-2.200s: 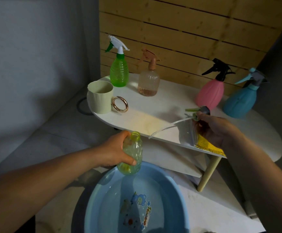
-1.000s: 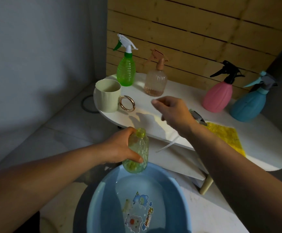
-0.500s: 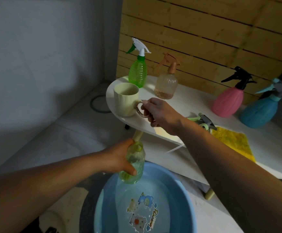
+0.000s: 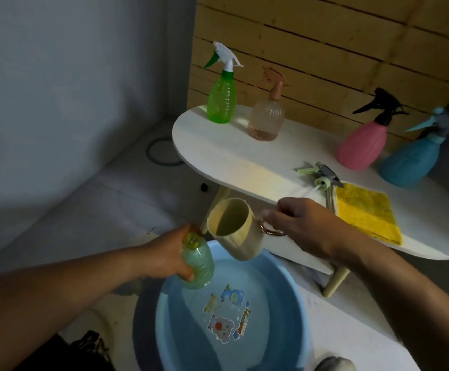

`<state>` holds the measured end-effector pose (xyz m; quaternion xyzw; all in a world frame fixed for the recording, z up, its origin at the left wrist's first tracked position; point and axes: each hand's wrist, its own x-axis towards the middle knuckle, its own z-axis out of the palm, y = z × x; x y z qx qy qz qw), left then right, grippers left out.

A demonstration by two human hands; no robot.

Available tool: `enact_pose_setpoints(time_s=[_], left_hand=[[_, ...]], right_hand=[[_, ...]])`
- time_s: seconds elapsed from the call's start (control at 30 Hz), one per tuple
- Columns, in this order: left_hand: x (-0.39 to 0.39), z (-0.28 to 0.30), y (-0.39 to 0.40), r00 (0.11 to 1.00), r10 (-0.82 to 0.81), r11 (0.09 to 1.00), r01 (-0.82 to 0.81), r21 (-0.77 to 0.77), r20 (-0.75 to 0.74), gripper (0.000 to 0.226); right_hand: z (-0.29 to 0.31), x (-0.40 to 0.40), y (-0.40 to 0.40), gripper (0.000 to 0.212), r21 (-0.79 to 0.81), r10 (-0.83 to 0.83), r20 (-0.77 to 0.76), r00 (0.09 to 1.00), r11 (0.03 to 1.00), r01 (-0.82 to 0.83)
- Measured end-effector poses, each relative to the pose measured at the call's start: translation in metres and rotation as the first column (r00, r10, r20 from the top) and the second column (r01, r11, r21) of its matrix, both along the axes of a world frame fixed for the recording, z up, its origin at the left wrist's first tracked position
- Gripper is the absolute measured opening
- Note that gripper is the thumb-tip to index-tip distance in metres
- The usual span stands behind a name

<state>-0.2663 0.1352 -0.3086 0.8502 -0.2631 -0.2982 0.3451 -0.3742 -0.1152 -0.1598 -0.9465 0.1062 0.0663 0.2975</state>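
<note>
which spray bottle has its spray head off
The yellow-green bottle in the left hand, neck open; the green, peach, pink and blue ones on the table carry trigger heads.

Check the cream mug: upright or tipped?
Tipped. The right hand holds the cream mug by its handle, mouth leaning toward the capless bottle in the left hand, over the blue basin.

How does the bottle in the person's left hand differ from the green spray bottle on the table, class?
The green spray bottle has its trigger head on; the held bottle has a bare neck. The green spray bottle stands upright on the white table; the held bottle tilts in the left hand over the blue basin. Both are see-through plastic.
</note>
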Motion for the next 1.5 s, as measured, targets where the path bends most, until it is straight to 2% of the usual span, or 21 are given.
enact_pose_setpoints(time_s=[0.2, 0.37, 0.43, 0.57, 0.7, 0.87, 1.0, 1.13, 1.27, 1.5], left_hand=[[-0.006, -0.013, 0.002, 1.0, -0.01, 0.998, 0.009, 0.061, 0.007, 0.072], [-0.009, -0.02, -0.007, 0.999, -0.033, 0.996, 0.031, 0.083, 0.017, 0.073], [-0.009, -0.023, -0.011, 0.999, -0.031, 0.995, 0.029, 0.093, 0.015, 0.075], [-0.007, -0.027, -0.012, 0.999, -0.036, 0.994, 0.036, 0.108, 0.0, 0.077], [-0.008, -0.032, -0.009, 0.999, -0.036, 0.991, 0.039, 0.127, -0.029, 0.073], [-0.007, -0.035, -0.01, 0.998, -0.03, 0.988, 0.037, 0.15, -0.048, 0.071], [-0.007, -0.035, -0.011, 0.999, -0.021, 0.986, 0.029, 0.165, -0.048, 0.071], [-0.004, -0.036, -0.008, 0.998, -0.034, 0.981, 0.044, 0.188, -0.053, 0.071], [-0.004, -0.034, -0.008, 0.998, -0.036, 0.977, 0.044, 0.209, -0.044, 0.075], [-0.003, -0.029, -0.014, 0.998, -0.059, 0.972, 0.062, 0.227, -0.022, 0.076]], right_hand=[[-0.035, -0.016, -0.008, 0.036, -0.154, -0.018, -0.198, 0.98, 0.988, -0.013], [-0.102, -0.017, -0.025, 0.033, -0.177, -0.12, -0.345, 0.931, 0.982, 0.061], [-0.137, -0.019, -0.031, 0.034, -0.225, -0.111, -0.413, 0.904, 0.974, 0.017], [-0.2, -0.033, -0.038, 0.031, -0.235, -0.142, -0.393, 0.909, 0.971, 0.05], [-0.24, -0.045, -0.04, 0.035, -0.332, -0.097, -0.407, 0.908, 0.942, -0.048], [-0.269, -0.051, -0.041, 0.035, -0.323, -0.031, -0.503, 0.864, 0.934, -0.155], [-0.276, -0.048, -0.034, 0.033, -0.247, 0.0, -0.508, 0.861, 0.958, -0.146], [-0.264, -0.041, -0.039, 0.028, -0.075, -0.152, -0.403, 0.903, 0.988, 0.133], [-0.234, -0.038, -0.044, 0.033, 0.082, -0.296, -0.332, 0.896, 0.937, 0.339], [-0.169, -0.033, -0.026, 0.034, 0.117, -0.331, -0.174, 0.927, 0.928, 0.354]])
